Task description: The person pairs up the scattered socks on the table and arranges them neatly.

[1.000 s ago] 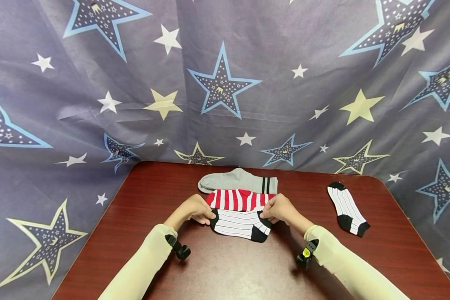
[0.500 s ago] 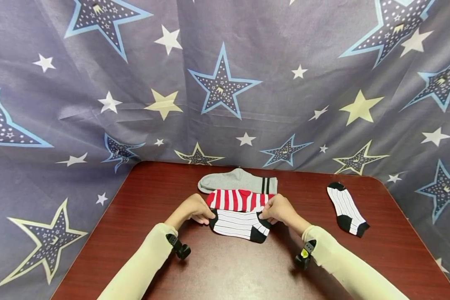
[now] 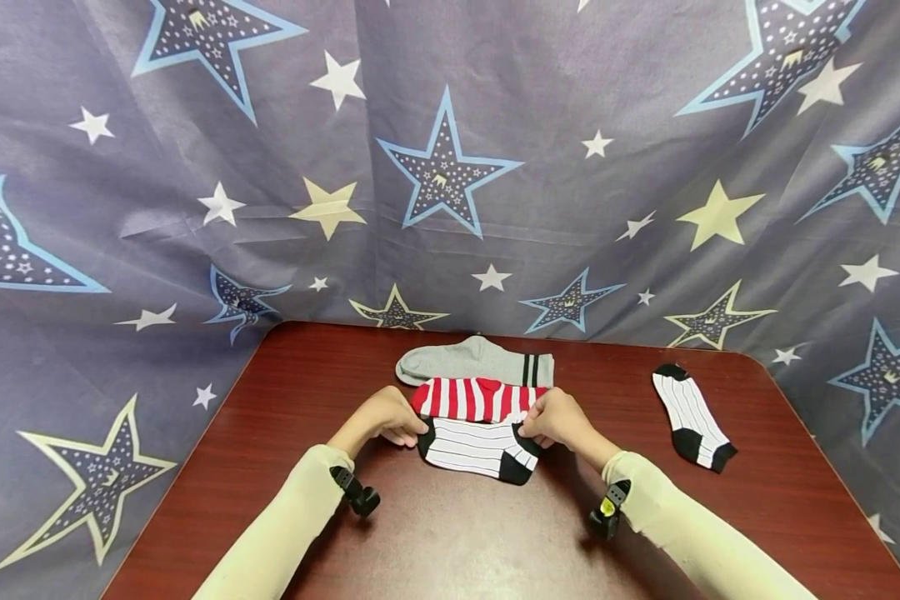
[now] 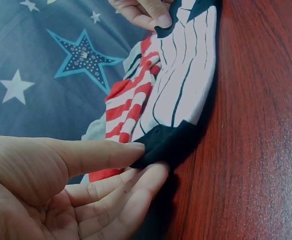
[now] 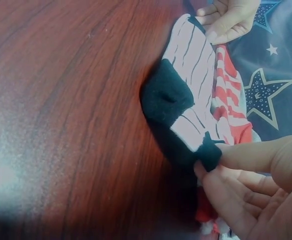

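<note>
A white ankle sock [image 3: 468, 446] with thin black stripes and black toe, heel and cuff is stretched between both hands at the table's middle. My left hand [image 3: 392, 417] pinches its black toe between thumb and fingers, seen close in the left wrist view. At the other end my right hand [image 3: 558, 421] pinches the black cuff, as the right wrist view shows. Right behind it lies a red-and-white striped sock [image 3: 465, 400], its near edge overlapped by the white one. Beyond that is a grey sock [image 3: 457, 364] with two black bands.
On the right side of the brown table [image 3: 285, 375] lies a second white ankle sock [image 3: 693, 412] with black stripes, set at a slant. A grey curtain [image 3: 555, 75] printed with stars hangs along the table's back edge. Wrist cameras are strapped on both sleeves.
Both hands keep their pinch on the white ankle sock, which has barely shifted. The other socks lie as before; the head view has drifted very slightly.
</note>
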Demonstrator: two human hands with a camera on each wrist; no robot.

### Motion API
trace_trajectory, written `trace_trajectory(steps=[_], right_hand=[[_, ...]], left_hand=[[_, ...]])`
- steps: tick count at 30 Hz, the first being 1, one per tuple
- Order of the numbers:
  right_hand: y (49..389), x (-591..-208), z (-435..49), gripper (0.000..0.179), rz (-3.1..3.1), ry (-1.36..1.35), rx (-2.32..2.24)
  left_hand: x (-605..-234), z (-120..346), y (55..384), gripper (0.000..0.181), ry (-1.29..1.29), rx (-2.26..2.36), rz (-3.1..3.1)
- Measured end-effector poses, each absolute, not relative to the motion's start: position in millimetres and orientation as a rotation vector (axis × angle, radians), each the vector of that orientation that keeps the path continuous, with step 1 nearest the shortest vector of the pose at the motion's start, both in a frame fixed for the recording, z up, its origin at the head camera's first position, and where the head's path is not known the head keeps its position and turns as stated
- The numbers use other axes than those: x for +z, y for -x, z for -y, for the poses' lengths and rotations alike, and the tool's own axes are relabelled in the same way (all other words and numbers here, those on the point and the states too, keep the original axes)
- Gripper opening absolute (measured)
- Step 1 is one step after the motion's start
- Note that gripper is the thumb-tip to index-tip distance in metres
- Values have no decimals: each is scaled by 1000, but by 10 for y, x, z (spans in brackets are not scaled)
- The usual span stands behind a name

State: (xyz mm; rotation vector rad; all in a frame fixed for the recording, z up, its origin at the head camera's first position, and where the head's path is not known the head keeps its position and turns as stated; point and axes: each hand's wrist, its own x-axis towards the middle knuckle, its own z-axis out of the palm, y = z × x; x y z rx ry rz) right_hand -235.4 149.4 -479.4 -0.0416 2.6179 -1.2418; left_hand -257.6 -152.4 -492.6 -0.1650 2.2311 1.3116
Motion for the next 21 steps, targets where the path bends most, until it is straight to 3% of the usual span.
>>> trace_trajectory(steps=[21], right_hand=[[2374,-4679,-1581,10,-2608,50,-1223]], left_hand=[[-4687,1584,2637,18,207,1222,-2391]])
